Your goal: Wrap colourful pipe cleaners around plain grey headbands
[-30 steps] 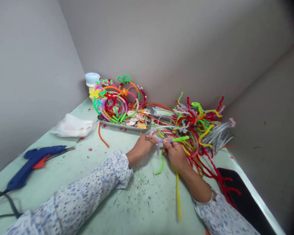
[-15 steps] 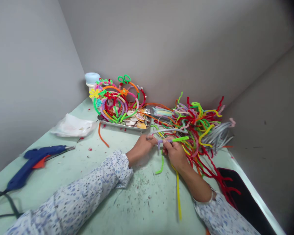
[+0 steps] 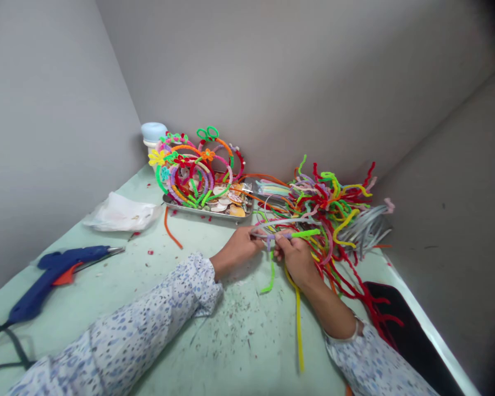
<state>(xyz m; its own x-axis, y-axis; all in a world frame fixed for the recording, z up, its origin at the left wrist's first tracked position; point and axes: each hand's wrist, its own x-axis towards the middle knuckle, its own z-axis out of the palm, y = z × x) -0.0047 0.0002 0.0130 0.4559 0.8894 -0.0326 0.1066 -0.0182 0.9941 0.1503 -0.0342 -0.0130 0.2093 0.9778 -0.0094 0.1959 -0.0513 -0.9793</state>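
Observation:
My left hand is closed on a thin grey headband, which arches away from me toward the right. Close beside it, my right hand pinches the same band where purple pipe cleaner is wrapped round it. Bright green pipe cleaner covers the band's end to the right of my right hand. From between the hands a light green pipe cleaner hangs with a bent tip. A yellow strand trails below my right hand.
A metal tray holds shell-like pieces and several colourful headbands. Loose pipe cleaners are heaped at the right, near a black object. At the left lie a blue glue gun and plastic bag; a lidded container stands behind.
The fingers of my left hand have shifted slightly around the band. The view has moved a little; the rest looks the same.

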